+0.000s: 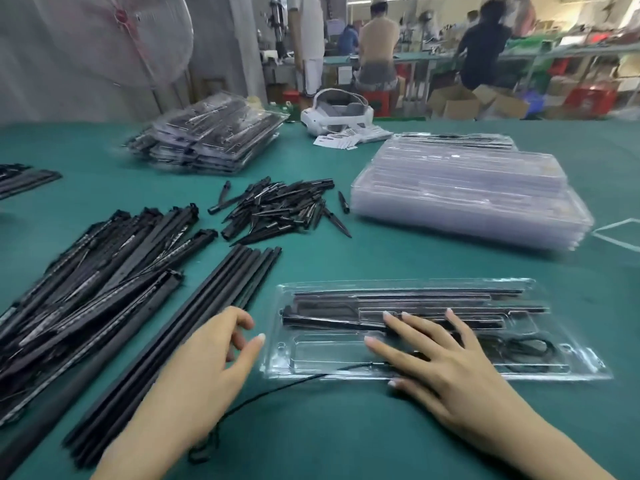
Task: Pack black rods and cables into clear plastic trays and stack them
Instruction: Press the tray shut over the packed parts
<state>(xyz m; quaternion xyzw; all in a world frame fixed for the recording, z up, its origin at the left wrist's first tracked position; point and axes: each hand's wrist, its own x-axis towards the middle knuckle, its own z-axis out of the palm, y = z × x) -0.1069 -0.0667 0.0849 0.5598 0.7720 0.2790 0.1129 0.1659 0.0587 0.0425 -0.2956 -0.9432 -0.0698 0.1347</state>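
right hand: right hand lies flat, fingers spread and straight, pressing on the clear moulded plastic tray and the rods in it
left hand: left hand hovers just left of the tray's left edge, fingers loosely curled, pinching nothing that shows
tray contents: several long black rods sit in the slots just beyond the right fingertips; a coiled thin black cable lies in the recess right of that hand
loose end: cable tail runs out over the near-left tray edge, between the two hands, down toward the left wrist
supply: loose long black rods just left of the left hand; pile of short black spike pieces beyond it
stacks: empty clear trays well beyond the right hand; filled trays far beyond the left
step: likely seating rods, cable not fully tucked
risk: tail outside the tray may snag or get pinched when stacked; the left forearm could drag it and pull the coil out; an unseated rod would make the stack rock
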